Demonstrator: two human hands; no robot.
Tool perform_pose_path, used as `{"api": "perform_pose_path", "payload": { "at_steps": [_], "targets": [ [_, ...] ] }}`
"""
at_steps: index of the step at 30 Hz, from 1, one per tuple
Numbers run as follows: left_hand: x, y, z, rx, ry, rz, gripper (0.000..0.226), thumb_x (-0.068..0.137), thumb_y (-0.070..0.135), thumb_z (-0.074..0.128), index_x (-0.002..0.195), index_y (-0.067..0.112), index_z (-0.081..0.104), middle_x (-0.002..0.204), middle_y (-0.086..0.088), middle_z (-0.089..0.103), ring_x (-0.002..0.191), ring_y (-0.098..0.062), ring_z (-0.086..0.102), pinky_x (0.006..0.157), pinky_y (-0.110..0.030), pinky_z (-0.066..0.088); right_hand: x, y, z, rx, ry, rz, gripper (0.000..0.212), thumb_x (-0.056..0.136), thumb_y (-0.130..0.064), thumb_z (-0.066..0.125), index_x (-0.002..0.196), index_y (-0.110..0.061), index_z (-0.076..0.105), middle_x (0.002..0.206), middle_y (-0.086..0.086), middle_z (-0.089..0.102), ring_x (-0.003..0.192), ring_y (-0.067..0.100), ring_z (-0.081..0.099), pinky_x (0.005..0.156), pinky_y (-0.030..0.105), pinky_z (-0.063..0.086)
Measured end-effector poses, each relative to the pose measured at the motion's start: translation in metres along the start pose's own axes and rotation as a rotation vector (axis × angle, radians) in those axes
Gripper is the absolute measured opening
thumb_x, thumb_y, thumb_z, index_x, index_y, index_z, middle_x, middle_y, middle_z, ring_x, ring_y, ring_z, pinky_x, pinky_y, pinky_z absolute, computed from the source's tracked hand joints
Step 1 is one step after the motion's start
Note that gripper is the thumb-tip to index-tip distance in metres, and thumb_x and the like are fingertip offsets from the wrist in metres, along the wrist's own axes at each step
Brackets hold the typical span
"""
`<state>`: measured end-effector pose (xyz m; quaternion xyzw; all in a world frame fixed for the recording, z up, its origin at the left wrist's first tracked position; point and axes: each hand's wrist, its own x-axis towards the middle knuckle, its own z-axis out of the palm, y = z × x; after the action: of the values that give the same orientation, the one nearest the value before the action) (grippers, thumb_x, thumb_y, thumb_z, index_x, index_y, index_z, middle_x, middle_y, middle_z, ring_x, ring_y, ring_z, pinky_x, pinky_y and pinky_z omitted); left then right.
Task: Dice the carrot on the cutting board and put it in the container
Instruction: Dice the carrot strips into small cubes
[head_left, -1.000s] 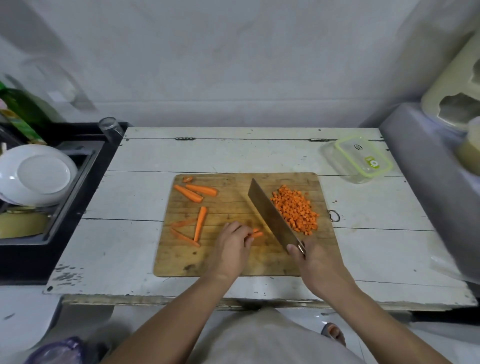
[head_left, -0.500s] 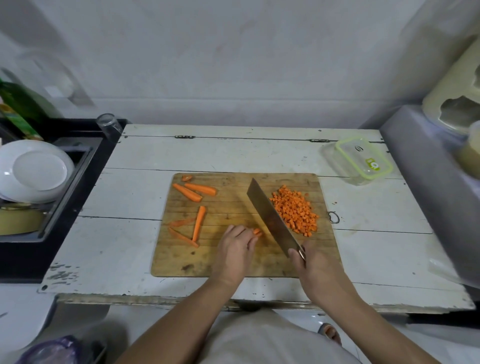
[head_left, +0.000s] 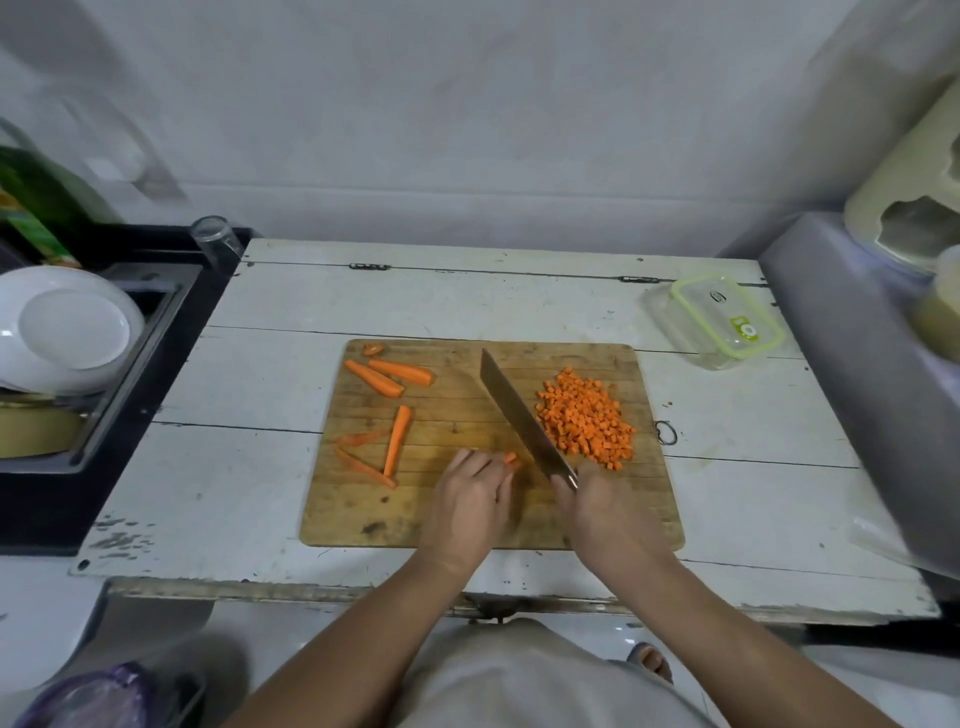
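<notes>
at the lower centre: we hold a short carrot stub (head_left: 511, 459) under the curled fingers of our left hand (head_left: 475, 501); our right hand (head_left: 605, 506) grips the knife (head_left: 524, 421), blade angled across the cutting board (head_left: 363, 519).
mid-frame right: diced carrot (head_left: 587, 418) lies heaped, a good share done by our judgement.
mid-frame left: carrot strips (head_left: 395, 441) are uncut.
upper right: the container (head_left: 727, 322) sits lidded off the board; no dice in it that we can see.

Pale plastered wall (head_left: 467, 114) behind, a worn white plank table (head_left: 467, 301) against it, black sink unit (head_left: 130, 312) left, light floor (head_left: 41, 623) below.
</notes>
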<state>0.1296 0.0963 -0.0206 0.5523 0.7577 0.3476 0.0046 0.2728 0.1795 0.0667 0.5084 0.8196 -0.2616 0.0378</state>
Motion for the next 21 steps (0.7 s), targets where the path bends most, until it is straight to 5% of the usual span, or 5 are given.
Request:
{"api": "perform_pose_path", "payload": {
  "at_steps": [13,18,21],
  "targets": [
    [-0.001,-0.003,0.001,-0.013,-0.02,-0.031,0.013,0.09,0.0,0.069,0.098,0.005,0.078,0.091,-0.001,0.064,0.09,-0.017,0.055,0.074,-0.031,0.053,-0.044,0.015,-0.002,-0.087,-0.046,-0.026,0.032,0.105,-0.047,0.04,0.088,-0.019,0.046,0.073,-0.001,0.057,0.062,0.021,0.051,0.045,0.028,0.029],
    [-0.002,-0.001,0.0,0.0,-0.016,-0.011,0.013,0.093,0.003,0.067,0.101,0.004,0.078,0.091,-0.003,0.064,0.088,-0.019,0.056,0.075,-0.033,0.054,-0.006,-0.007,0.003,-0.081,-0.01,-0.045,0.034,0.105,-0.047,0.039,0.098,-0.017,0.056,0.081,0.004,0.066,0.072,0.027,0.065,0.061,0.041,0.054],
    [-0.004,-0.001,-0.005,-0.005,-0.024,0.008,0.015,0.094,0.005,0.067,0.103,0.005,0.079,0.095,-0.003,0.067,0.09,-0.017,0.056,0.078,-0.031,0.055,-0.003,-0.005,0.0,-0.018,0.009,-0.033,0.032,0.104,-0.046,0.04,0.103,-0.018,0.054,0.08,0.002,0.065,0.071,0.026,0.064,0.064,0.04,0.055]
  ]
}}
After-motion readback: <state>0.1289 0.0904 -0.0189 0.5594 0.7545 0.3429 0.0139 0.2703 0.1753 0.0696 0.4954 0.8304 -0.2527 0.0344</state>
